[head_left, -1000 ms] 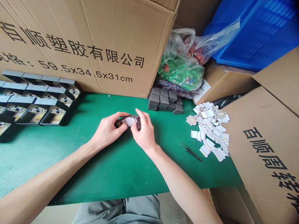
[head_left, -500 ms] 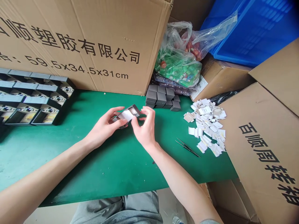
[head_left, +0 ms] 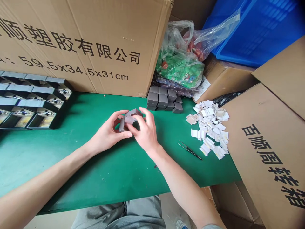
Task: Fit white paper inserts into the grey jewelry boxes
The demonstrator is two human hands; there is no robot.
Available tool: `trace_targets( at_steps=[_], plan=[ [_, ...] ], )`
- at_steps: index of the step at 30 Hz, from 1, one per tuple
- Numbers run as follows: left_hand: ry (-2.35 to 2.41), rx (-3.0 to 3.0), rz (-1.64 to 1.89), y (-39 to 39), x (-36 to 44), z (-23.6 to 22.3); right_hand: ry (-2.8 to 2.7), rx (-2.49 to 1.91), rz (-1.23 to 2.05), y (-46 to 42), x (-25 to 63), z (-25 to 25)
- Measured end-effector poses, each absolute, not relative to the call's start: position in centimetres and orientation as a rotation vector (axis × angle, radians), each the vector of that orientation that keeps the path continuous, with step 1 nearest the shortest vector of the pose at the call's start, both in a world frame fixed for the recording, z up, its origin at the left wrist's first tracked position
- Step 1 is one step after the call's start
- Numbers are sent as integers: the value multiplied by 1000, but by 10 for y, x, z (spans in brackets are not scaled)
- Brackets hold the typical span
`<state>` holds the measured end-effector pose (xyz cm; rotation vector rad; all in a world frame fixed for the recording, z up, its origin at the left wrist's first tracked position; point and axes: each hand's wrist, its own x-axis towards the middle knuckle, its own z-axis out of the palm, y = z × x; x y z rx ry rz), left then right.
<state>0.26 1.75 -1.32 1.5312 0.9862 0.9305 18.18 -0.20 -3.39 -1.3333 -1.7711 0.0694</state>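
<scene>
presently, the half-curled left hand (head_left: 108, 131) is holding one small grey case (head_left: 122, 124) over the green tabletop (head_left: 114, 171), while the right hand (head_left: 146, 132) is gripping its right side with bent fingers. this case is looking unfinished; what is left is not showing. one pair of tweezers (head_left: 190, 150) is lying rightward; grey boxes (head_left: 163, 100), white pieces (head_left: 208, 112) and open black cases (head_left: 37, 103) are defying full counts.
</scene>
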Motion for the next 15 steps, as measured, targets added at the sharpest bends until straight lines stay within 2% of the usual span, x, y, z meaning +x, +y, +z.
trace_targets(
  at_steps=[8, 15],
  plan=[
    [974, 1648, 915, 16, 1, -16, -1902, -1379, -74, -6, 182, -21],
    [952, 1632, 904, 18, 2, -14, -1916, -1359, 59, -5, 182, -18]
  ],
)
